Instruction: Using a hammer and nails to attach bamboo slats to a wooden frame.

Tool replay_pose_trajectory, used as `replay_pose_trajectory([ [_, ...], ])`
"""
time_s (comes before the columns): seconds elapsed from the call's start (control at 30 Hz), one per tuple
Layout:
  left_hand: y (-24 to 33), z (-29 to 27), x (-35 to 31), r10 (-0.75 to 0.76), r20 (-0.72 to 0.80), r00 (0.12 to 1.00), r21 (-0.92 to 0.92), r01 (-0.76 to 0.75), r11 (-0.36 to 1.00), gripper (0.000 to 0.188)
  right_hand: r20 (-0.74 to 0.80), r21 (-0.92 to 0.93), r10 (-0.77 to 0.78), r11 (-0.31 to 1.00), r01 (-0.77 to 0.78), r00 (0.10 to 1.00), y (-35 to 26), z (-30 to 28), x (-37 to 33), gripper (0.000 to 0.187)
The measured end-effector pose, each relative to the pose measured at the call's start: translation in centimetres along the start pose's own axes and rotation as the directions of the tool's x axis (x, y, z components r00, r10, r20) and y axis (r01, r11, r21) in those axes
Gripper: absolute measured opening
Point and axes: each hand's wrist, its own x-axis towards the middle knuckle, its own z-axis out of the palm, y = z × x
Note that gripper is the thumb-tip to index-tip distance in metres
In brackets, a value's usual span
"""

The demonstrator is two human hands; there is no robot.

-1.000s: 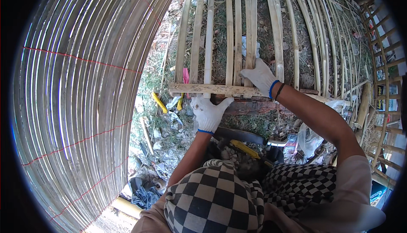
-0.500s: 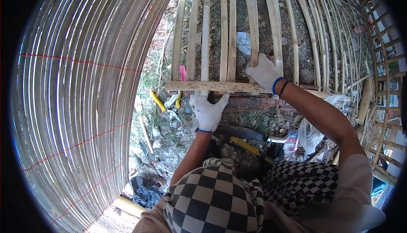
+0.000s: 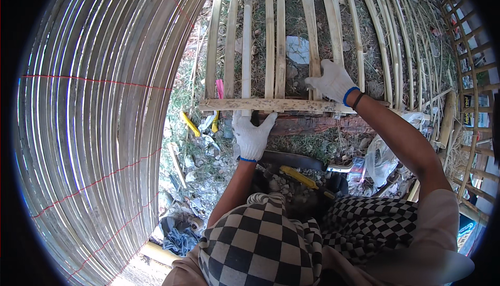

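Note:
My left hand (image 3: 252, 136), in a white knit glove, grips the near edge of a flat bamboo crosspiece (image 3: 271, 104). Its thumb and fingers are set wide apart along that edge, and some fingertips are hidden. Long bamboo slats (image 3: 269, 41) run away from the crosspiece in a row. Beyond the crosspiece, my gloved right hand (image 3: 334, 83) is open with its fingers apart. The thumb side of that hand lies against a brown-marked slat (image 3: 312, 36); whether it presses on the slat is unclear.
A bamboo slat screen (image 3: 104, 119) tied with red cord stands at the left. Below the crosspiece lie a dark blade (image 3: 294, 161) and a yellow-handled tool (image 3: 299, 176). Another yellow handle (image 3: 190, 124) and clear plastic (image 3: 383, 158) lie on littered ground. A bamboo lattice (image 3: 474, 88) borders the right.
My right hand has shifted right and loosened from the brown-marked slat, its fingers spreading. My left hand stays at the crosspiece; the view has moved slightly.

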Motion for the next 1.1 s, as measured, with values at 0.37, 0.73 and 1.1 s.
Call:
replay_pose_trajectory([
  [0.37,-0.3,0.0,0.2,-0.021,0.035,0.999,0.045,0.019,0.999,0.053,-0.057,0.366,-0.048,0.928,0.066,0.997,-1.5,0.8,-0.7,0.056],
  [0.73,-0.6,-0.1,0.5,-0.005,0.018,1.000,-0.056,0.006,0.998,0.053,-0.164,0.238,0.055,0.971,-0.014,0.985,-1.6,1.2,0.6,0.067],
  [1.1,-0.9,-4.9,1.8,-0.307,0.510,0.803,-0.127,0.424,0.897,0.057,-0.248,-0.101,-0.553,0.831,0.547,0.795,-5.2,0.8,-1.7,0.048],
])
